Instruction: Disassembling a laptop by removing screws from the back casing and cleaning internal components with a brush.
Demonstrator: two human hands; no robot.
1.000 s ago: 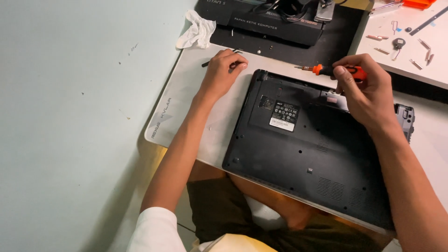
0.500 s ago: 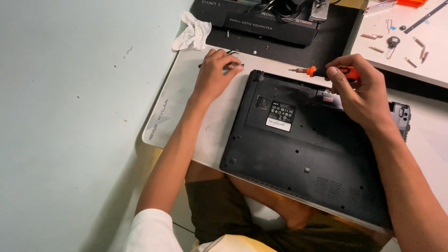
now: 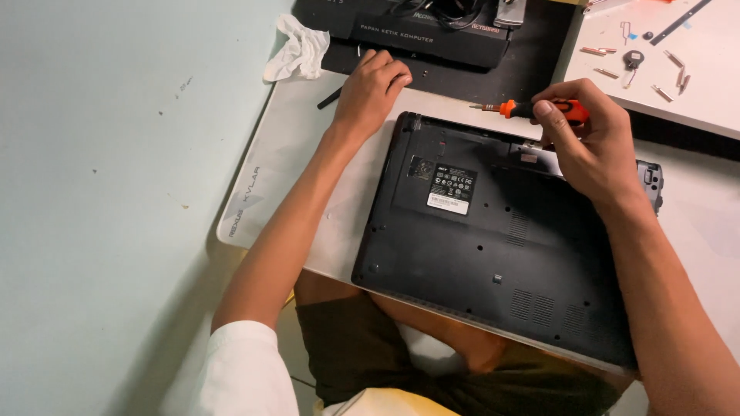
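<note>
Screwdriver (image 3: 532,109) pinched in right grip (image 3: 590,142) above laptop (image 3: 493,239); left grip (image 3: 371,86) seemingly curled.

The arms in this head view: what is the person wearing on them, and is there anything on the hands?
Both forearms are bare. The left arm has a short white sleeve at its upper part; no sleeve shows on the right arm in this view. The left hand and right hand are uncovered: no gloves, and no watch or wristband is visible on either wrist.
</note>
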